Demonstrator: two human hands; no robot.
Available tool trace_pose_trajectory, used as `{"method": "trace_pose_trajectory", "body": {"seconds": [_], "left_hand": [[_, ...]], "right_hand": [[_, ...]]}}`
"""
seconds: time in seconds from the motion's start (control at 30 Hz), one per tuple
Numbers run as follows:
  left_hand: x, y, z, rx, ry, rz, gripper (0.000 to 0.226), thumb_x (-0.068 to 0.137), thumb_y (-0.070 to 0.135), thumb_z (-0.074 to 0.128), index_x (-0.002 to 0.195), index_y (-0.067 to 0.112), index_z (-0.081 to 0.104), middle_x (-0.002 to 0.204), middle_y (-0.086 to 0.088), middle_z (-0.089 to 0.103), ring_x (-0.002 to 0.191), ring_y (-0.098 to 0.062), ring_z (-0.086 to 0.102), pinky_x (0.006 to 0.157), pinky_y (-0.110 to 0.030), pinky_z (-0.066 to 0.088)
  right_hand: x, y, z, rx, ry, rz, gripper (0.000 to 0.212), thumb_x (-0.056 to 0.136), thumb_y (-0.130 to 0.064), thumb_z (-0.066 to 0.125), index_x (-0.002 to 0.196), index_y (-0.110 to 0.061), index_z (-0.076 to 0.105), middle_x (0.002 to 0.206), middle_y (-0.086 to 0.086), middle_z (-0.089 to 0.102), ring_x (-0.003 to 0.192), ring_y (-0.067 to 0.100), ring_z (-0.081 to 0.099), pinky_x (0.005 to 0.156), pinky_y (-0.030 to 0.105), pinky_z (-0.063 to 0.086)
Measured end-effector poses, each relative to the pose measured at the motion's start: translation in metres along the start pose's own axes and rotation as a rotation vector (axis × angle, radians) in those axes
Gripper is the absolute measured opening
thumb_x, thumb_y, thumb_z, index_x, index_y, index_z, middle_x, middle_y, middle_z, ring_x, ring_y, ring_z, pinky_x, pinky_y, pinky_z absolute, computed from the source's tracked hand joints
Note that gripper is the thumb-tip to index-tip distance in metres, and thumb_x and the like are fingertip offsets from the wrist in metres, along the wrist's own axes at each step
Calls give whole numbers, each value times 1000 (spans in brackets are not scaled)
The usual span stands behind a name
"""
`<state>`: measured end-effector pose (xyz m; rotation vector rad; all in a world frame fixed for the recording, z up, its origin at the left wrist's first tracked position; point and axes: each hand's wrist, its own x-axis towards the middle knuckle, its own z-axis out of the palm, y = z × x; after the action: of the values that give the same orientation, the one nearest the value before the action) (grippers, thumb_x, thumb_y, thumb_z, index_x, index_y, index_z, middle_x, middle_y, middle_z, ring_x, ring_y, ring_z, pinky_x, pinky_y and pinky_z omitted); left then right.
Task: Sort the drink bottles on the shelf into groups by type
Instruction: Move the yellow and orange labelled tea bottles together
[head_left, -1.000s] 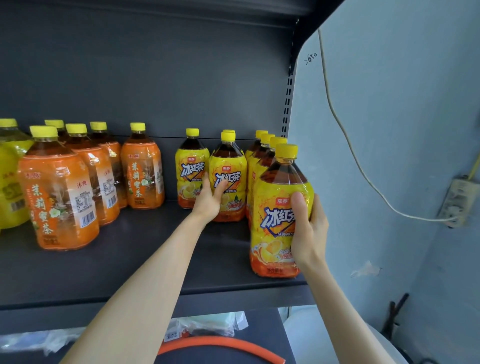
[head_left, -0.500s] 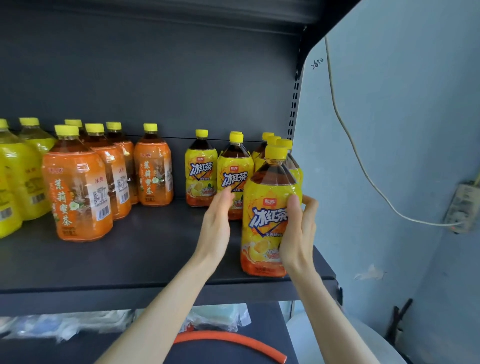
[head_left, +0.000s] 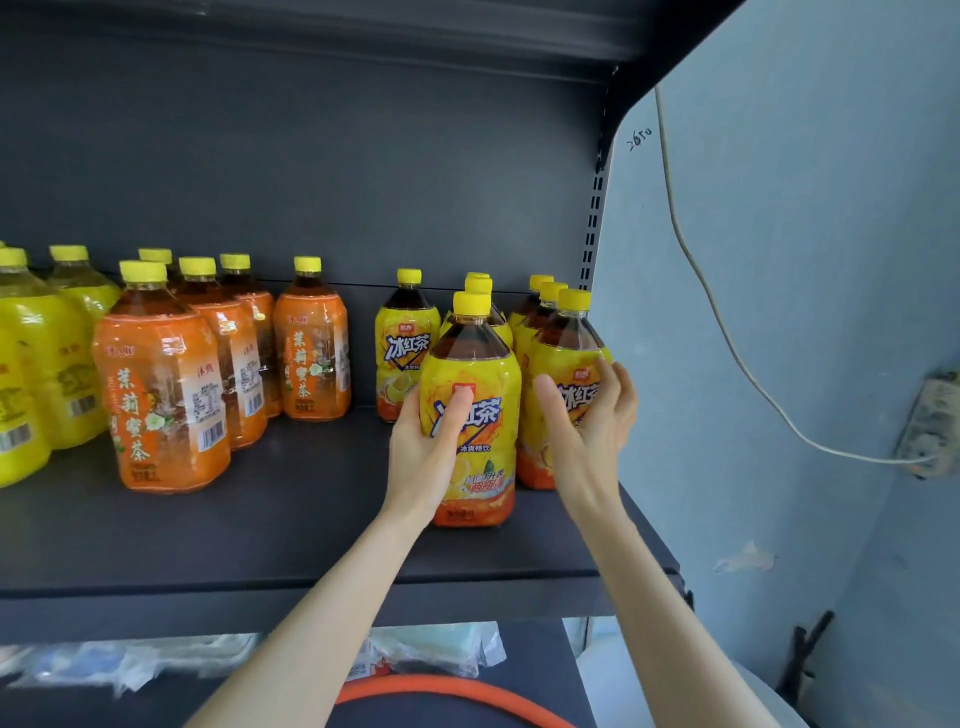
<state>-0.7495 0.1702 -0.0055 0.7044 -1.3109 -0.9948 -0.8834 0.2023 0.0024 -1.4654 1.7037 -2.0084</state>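
On the dark shelf (head_left: 249, 525) stand three kinds of bottle, all with yellow caps. Yellow juice bottles (head_left: 49, 364) are at the far left, and several orange-label tea bottles (head_left: 161, 400) stand beside them. Yellow-label iced tea bottles (head_left: 402, 343) fill the right end in rows. My left hand (head_left: 421, 457) grips one iced tea bottle (head_left: 475, 374), upright on the shelf in front of the middle row. My right hand (head_left: 589, 431) wraps the front bottle of the right row (head_left: 563, 343), thumb on its left, fingers round its right side.
A pale wall (head_left: 805, 260) closes off the shelf's right end, with a white cable (head_left: 727, 343) running to a socket (head_left: 930, 426). Below the shelf lie plastic bags (head_left: 156, 660) and an orange hose (head_left: 457, 688). The shelf above hangs low over the caps.
The iced tea bottle my right hand held has moved left to the front of the middle row and is now in my left hand. My right hand has shifted onto the right row's front bottle.
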Motion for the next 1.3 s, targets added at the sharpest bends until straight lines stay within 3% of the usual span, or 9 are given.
{"method": "trace_pose_trajectory", "body": {"seconds": [0.13, 0.23, 0.33, 0.47, 0.57, 0.73, 1.0, 1.1, 1.3], "left_hand": [[15, -8, 3, 28, 6, -52, 41, 70, 65, 61, 104, 44, 51, 121, 7, 60, 109, -10, 60, 90, -32, 52], [23, -8, 8, 116, 31, -60, 57, 65, 69, 53, 114, 41, 43, 132, 10, 34, 117, -8, 45, 94, -30, 44], [30, -13, 11, 99, -2, -82, 54, 64, 73, 52, 111, 51, 38, 137, 10, 37, 121, -9, 45, 90, -27, 44], [40, -23, 16, 36, -26, -121, 78, 70, 64, 54, 140, 40, 30, 133, 10, 48, 116, -9, 52, 74, -15, 46], [45, -26, 18, 34, -2, -139, 80, 75, 60, 53, 146, 32, 27, 126, 10, 54, 109, -8, 55, 70, -14, 45], [49, -30, 21, 60, 45, -125, 46, 88, 49, 52, 130, 29, 47, 108, 12, 61, 98, -4, 59, 68, -13, 45], [50, -35, 20, 80, 43, -47, 39, 87, 45, 53, 122, 30, 48, 107, 17, 61, 95, 4, 59, 66, -5, 47], [49, -35, 20, 82, 38, -41, 49, 82, 49, 53, 125, 28, 47, 108, 15, 60, 95, 3, 59, 69, -7, 49], [45, -24, 13, 130, -43, -105, 49, 87, 47, 52, 132, 28, 45, 114, 11, 59, 101, -4, 57, 73, -13, 45]], "right_hand": [[31, 14, -8, 32, -50, 108, 114, 70, -67, 67, 154, -21, 5, 162, -1, 9, 148, 16, 9, 121, 46, 13], [43, 23, -6, 185, -125, 222, 126, 56, -71, 70, 153, -27, 5, 156, 1, 31, 138, 18, 39, 113, 48, 35], [47, 34, -4, 241, -141, 234, 87, 71, -51, 78, 142, -24, 37, 120, -5, 64, 106, 10, 64, 96, 44, 53], [47, 39, -4, 262, -102, 214, 54, 79, -38, 74, 125, -21, 51, 107, -7, 67, 96, 9, 66, 86, 37, 57], [47, 42, -2, 261, -90, 195, 50, 81, -36, 73, 124, -19, 52, 107, -6, 68, 95, 8, 67, 80, 30, 56], [48, 44, -1, 241, -75, 179, 51, 82, -37, 72, 125, -20, 52, 106, -8, 67, 94, 6, 66, 79, 28, 55], [49, 48, 3, 206, -62, 151, 50, 85, -37, 69, 126, -18, 48, 100, -15, 65, 90, -1, 63, 76, 23, 52], [49, 47, 2, 185, -82, 141, 49, 86, -36, 67, 126, -18, 46, 97, -19, 62, 87, -5, 61, 70, 15, 49], [49, 39, -8, 143, -174, 189, 57, 84, -44, 68, 130, -22, 42, 103, -16, 63, 100, 10, 64, 87, 33, 54]]}}
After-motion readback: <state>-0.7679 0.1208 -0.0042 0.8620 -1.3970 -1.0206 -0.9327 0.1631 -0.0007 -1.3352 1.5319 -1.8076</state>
